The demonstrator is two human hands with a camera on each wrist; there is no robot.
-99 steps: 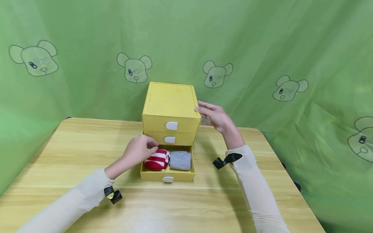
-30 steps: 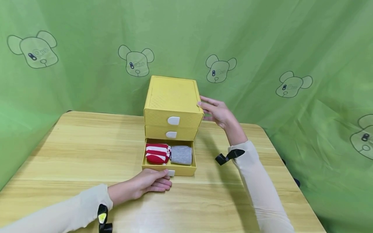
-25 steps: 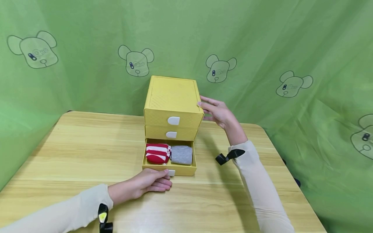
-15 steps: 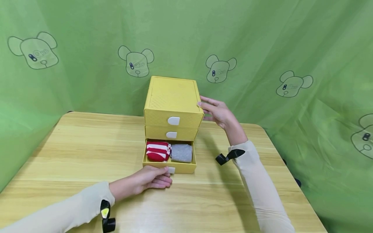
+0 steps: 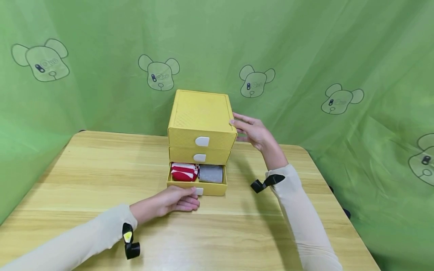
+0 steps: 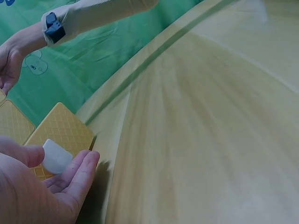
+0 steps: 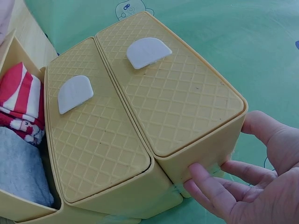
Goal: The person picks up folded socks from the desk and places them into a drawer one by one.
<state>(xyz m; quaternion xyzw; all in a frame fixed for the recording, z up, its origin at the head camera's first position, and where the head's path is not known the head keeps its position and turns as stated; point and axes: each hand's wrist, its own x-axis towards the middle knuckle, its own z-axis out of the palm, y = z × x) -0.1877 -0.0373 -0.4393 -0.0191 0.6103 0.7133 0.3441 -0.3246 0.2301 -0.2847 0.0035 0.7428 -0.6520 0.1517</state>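
Note:
A yellow three-tier drawer cabinet [image 5: 203, 111] with white tabs stands on the table. Its bottom drawer [image 5: 215, 189] is pulled partly out. In that drawer lie a rolled red-and-white striped cloth [image 5: 183, 175] and, to its right, a rolled grey cloth [image 5: 211, 174]. My left hand [image 5: 171, 201] is against the drawer's front, thumb by the white tab [image 6: 57, 156] and the other fingers extended below it. With thumb near the top edge and fingers along the right wall, my right hand [image 7: 261, 172] touches the uppermost box of the cabinet.
The wooden table [image 5: 101, 173] extends to both sides and in front of the cabinet. A green curtain [image 5: 210, 37] printed with bear heads hangs close behind. Both wrists carry black camera straps [image 5: 129, 241].
Earlier my left hand was at the striped cloth; it moved down to the drawer's front. Since then the drawer has slid partway inward with that hand. My right hand stays on the cabinet's side.

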